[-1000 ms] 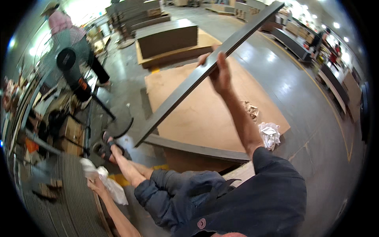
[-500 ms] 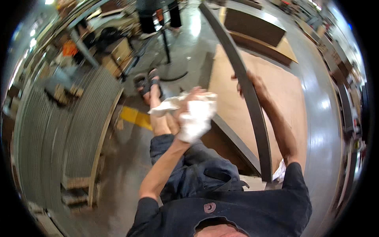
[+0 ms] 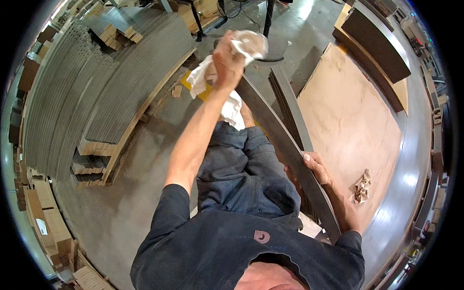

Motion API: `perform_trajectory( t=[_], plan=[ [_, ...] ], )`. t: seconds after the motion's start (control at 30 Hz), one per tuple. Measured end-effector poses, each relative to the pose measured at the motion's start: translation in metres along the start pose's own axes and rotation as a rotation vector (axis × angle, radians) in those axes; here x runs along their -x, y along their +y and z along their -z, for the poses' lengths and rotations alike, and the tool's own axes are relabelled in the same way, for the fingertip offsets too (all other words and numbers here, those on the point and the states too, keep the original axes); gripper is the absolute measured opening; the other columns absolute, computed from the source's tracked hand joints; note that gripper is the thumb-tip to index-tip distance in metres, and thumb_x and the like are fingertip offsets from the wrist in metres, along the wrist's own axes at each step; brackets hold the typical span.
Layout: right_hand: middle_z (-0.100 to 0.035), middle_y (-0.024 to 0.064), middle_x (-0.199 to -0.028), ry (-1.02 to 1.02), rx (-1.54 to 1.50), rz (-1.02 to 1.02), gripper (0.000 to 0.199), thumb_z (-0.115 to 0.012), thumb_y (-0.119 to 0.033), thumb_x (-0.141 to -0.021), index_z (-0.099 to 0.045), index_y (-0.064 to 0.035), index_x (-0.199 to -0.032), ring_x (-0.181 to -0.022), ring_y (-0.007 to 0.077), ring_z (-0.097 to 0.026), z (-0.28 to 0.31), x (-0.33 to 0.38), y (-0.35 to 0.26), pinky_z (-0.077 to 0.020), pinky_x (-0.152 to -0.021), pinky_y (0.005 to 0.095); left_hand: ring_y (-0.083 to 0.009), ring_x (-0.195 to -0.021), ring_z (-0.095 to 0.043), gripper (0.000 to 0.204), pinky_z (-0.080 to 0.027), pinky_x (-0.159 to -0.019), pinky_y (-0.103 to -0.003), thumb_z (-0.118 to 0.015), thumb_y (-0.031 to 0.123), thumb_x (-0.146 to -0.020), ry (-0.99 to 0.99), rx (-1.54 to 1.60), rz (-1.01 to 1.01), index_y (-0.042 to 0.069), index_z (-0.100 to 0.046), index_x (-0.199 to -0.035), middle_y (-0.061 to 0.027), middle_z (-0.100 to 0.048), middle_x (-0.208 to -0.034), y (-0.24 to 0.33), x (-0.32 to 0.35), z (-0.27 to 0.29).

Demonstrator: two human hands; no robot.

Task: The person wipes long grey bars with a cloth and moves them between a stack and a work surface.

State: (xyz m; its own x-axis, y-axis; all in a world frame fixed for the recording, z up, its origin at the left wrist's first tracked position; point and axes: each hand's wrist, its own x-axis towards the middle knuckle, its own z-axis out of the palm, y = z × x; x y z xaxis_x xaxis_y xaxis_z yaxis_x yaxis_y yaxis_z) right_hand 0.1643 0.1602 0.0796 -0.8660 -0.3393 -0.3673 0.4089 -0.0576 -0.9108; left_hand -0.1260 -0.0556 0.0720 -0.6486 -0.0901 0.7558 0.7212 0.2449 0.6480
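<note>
My left hand (image 3: 228, 65) is closed around a white cloth (image 3: 250, 44), whose loose folds hang on both sides of the fingers. It is just beyond the far end of a long, narrow dark board (image 3: 285, 134). That board slants from near my left hand back to my right side, across my lap. My right hand (image 3: 315, 168) grips it by its edges toward the near end, thumb on the right edge and fingertips showing at the left edge. Beside it, several similar dark strips (image 3: 291, 107) lie stacked, partly hidden by the held board.
A large brown cardboard sheet (image 3: 348, 111) lies on the right, with crumpled brown paper (image 3: 361, 187) on it. Dark panels (image 3: 377, 41) are piled at the far right. Tall stacks of grey boards (image 3: 67, 96) stand on a pallet at left. A dark post (image 3: 269, 19) rises at the back.
The board's far end has swung left and come closer, and my right hand has moved nearer my body. My left hand has carried the cloth farther out. The view has shifted too.
</note>
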Motion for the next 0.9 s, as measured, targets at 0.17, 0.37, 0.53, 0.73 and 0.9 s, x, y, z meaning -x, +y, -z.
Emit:
perform_trajectory(
  t=[0.17,0.37,0.53,0.73,0.9],
  plan=[
    [-0.063,0.009,-0.071,0.11,-0.162,0.074,0.071,-0.05,-0.065,-0.086,-0.063,0.0037,-0.099,-0.057,0.0157,-0.061,-0.004,-0.026,-0.004,-0.0517,-0.046,0.0275,-0.0253,-0.095,-0.067,0.036,-0.052,-0.081,-0.036,-0.065,0.01,-0.083,-0.143,0.119,0.127,0.003,-0.06,-0.117,-0.0126,-0.069,-0.101,0.046,0.019,-0.012],
    [-0.067,0.0105,-0.082,0.27,-0.382,0.037,0.056,-0.053,-0.051,-0.09,-0.063,0.0022,-0.103,-0.068,0.0172,-0.064,0.035,-0.065,-0.006,-0.0541,-0.062,0.0283,-0.0357,-0.118,-0.056,0.032,-0.043,-0.104,-0.045,-0.062,0.011,-0.084,-0.523,0.395,-0.364,-0.003,-0.057,-0.112,-0.0204,-0.061,-0.119,0.135,0.137,-0.038],
    [-0.066,0.01,-0.086,0.479,-0.381,0.081,0.047,-0.053,-0.044,-0.092,-0.062,0.0005,-0.1,-0.067,0.0148,-0.062,0.12,-0.028,0.041,-0.0516,-0.06,0.0267,-0.0298,-0.102,-0.065,0.03,-0.053,-0.089,-0.038,-0.064,0.011,-0.088,-0.492,0.884,0.472,-0.002,-0.057,-0.114,-0.0179,-0.066,-0.109,0.147,0.175,-0.031],
    [-0.059,0.0058,-0.068,0.885,-0.176,0.08,0.048,-0.051,-0.046,-0.092,-0.063,0.0001,-0.095,-0.052,0.0135,-0.054,0.142,0.073,0.052,-0.0445,-0.045,0.0262,-0.0165,-0.078,-0.065,0.028,-0.059,-0.07,-0.033,-0.06,0.019,-0.092,-0.089,1.106,1.5,0.003,-0.054,-0.114,-0.0075,-0.063,-0.092,0.147,0.125,-0.1],
    [-0.061,0.0014,-0.075,0.986,-0.178,0.091,0.048,-0.053,-0.05,-0.091,-0.062,-0.0064,-0.11,-0.057,0.01,-0.055,0.172,0.155,0.052,-0.0453,-0.048,0.0221,-0.0172,-0.081,-0.056,0.045,-0.048,-0.068,-0.036,-0.055,0.041,-0.093,-0.192,0.903,1.418,0.003,-0.054,-0.116,-0.0081,-0.059,-0.093,0.18,0.131,-0.26]
  ],
)
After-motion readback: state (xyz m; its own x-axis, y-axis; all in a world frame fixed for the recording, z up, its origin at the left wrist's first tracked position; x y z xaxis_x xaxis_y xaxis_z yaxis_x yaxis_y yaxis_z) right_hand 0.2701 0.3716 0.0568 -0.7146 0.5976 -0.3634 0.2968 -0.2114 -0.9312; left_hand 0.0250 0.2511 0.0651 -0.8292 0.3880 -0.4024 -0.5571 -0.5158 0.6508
